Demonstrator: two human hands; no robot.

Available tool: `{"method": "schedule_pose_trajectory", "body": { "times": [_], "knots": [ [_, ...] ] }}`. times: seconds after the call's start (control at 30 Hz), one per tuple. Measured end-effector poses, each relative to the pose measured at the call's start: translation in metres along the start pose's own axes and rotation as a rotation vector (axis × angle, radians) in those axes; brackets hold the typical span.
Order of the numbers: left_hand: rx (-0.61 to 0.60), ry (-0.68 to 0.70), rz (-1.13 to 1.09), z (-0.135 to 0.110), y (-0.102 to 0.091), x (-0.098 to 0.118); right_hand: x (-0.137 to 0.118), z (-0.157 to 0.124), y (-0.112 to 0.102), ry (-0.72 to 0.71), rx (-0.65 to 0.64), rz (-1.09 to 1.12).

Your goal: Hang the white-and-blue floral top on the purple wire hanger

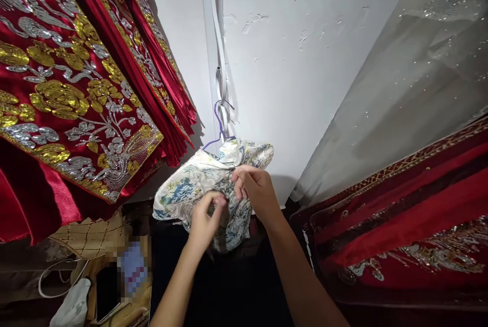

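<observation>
A white floral top (194,177) with blue and yellow patterning hangs on a purple hanger (218,118) against the wall. My right hand (254,187) is closed in a pinch at the top's front opening, just under the collar. Lower and to the left, my left hand (209,212) has its thumb and fingers curled together in front of the cloth. Whatever lies between those left fingertips is hidden or too small to name. The hanger's hook is caught on a white strap (221,47) running down the wall.
Red garments (76,88) with gold and silver embroidery hang at the left. More red embroidered clothing (412,245) and a sheer, glittery cover (381,123) are on the right. A phone (107,289), a white cable (42,281) and a pale cloth-like item (72,304) lie at lower left.
</observation>
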State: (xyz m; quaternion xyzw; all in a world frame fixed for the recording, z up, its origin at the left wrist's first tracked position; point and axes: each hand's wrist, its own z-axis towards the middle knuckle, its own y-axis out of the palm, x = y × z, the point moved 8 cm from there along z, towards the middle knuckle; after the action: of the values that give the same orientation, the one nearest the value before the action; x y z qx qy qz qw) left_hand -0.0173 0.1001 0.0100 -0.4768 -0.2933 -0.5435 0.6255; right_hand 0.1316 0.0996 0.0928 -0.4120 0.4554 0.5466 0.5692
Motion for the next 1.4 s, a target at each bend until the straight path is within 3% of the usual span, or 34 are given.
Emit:
{"method": "schedule_pose_trajectory", "body": {
  "times": [0.17, 0.27, 0.33, 0.53, 0.67, 0.77, 0.87, 1.0, 1.13, 1.27, 1.4],
  "knots": [
    [0.115, 0.089, -0.061, 0.034, -0.026, 0.069, -0.015, -0.002, 0.007, -0.088, -0.022, -0.096],
    [0.162, 0.163, -0.004, 0.041, -0.032, 0.089, -0.017, -0.001, 0.009, -0.086, -0.03, -0.113],
    [0.132, 0.21, 0.089, 0.045, -0.031, 0.096, -0.013, -0.001, 0.007, -0.072, -0.015, -0.127],
    [-0.111, 0.285, 0.366, 0.054, -0.018, 0.106, 0.008, 0.007, -0.001, -0.046, 0.034, -0.163],
    [-0.235, 0.267, 0.466, 0.052, -0.009, 0.097, 0.028, 0.013, -0.005, -0.045, 0.042, -0.157],
    [-0.2, 0.301, 0.47, 0.051, -0.01, 0.091, 0.044, 0.014, -0.001, -0.017, -0.009, -0.159],
    [-0.137, 0.325, 0.434, 0.05, -0.014, 0.09, 0.044, 0.01, 0.002, -0.033, -0.032, -0.153],
    [-0.081, 0.324, 0.389, 0.051, -0.021, 0.099, 0.016, 0.0, -0.003, -0.058, 0.017, -0.073],
    [-0.158, 0.333, 0.385, 0.05, -0.018, 0.115, -0.004, -0.001, -0.002, -0.096, 0.025, -0.088],
    [-0.11, 0.401, 0.436, 0.048, -0.024, 0.126, 0.035, 0.011, 0.002, -0.064, 0.031, -0.229],
    [0.123, 0.38, 0.398, 0.041, -0.065, 0.112, 0.094, 0.007, -0.004, 0.106, 0.019, -0.27]
  ]
}}
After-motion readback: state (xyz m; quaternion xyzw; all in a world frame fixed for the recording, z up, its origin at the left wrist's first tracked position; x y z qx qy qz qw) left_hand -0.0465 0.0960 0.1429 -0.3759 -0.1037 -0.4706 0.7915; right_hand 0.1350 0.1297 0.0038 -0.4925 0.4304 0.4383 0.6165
